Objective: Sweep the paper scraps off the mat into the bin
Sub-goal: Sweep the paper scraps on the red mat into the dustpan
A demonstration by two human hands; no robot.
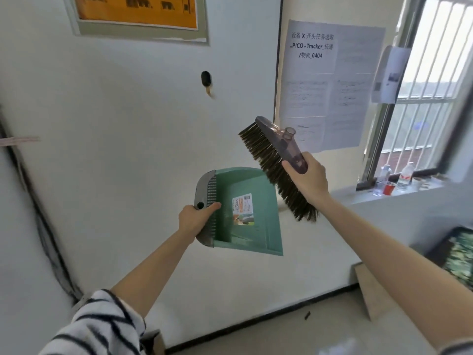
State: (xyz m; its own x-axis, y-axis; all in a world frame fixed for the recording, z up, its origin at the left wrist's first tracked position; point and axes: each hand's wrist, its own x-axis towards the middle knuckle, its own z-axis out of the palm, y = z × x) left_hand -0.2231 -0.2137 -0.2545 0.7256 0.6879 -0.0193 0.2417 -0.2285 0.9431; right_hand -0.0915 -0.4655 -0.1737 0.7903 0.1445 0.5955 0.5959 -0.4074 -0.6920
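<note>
Brush head [277, 160] is hanging before the wall [122, 129], long axis slanting upper left to lower right, bristles facing the green dustpan [252, 221]. Right hand [308, 181] is gripping its back, left hand [195, 219] the dustpan's grey rim. Bottles [405, 175] are standing on the windowsill [425, 186]; possibly the mat [459, 252] is showing far right.

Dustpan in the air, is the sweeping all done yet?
Hard to say. Both tools are picked up: the left hand grips the green dustpan, the right hand grips the broom head, both held up in the air. The dustpan looks empty, and no paper scraps, mat or bin can be clearly seen, so sweeping and tipping may still lie ahead.
</note>
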